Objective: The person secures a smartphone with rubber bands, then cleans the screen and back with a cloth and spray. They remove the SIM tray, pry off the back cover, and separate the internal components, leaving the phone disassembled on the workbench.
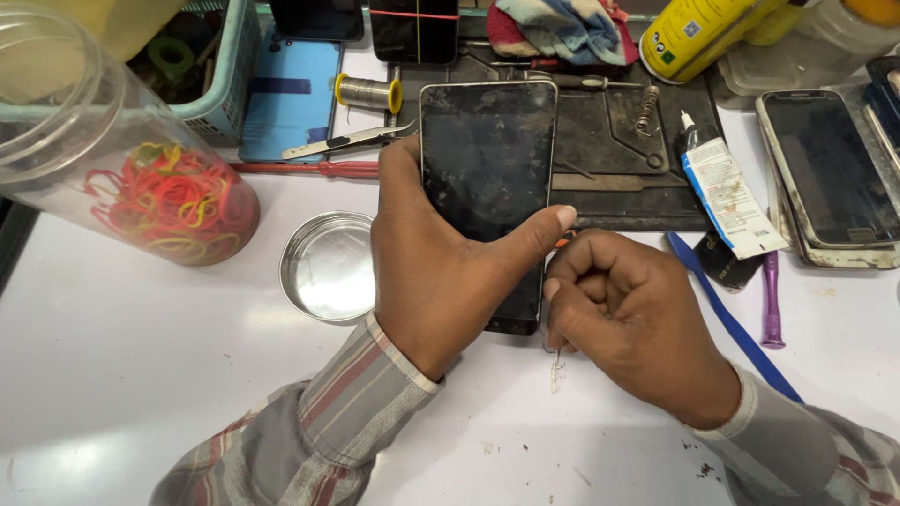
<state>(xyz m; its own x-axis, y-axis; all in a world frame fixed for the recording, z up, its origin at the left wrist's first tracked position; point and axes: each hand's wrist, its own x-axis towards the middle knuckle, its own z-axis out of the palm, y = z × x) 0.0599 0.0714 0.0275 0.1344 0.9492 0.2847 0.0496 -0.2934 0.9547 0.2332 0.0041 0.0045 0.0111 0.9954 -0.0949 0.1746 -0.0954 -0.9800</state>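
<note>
My left fingers wrap the edges of a dark smartphone, thumb pressed across its glass, while my right fingers are clenched around a thin tool I can barely make out at the phone's lower right edge. The white worktop carries everything; the phone stands tilted above it, over a black repair mat. My left hand sits beside a clear jar of rubber bands, a round metal dish, a blue pry tool and a glue tube.
</note>
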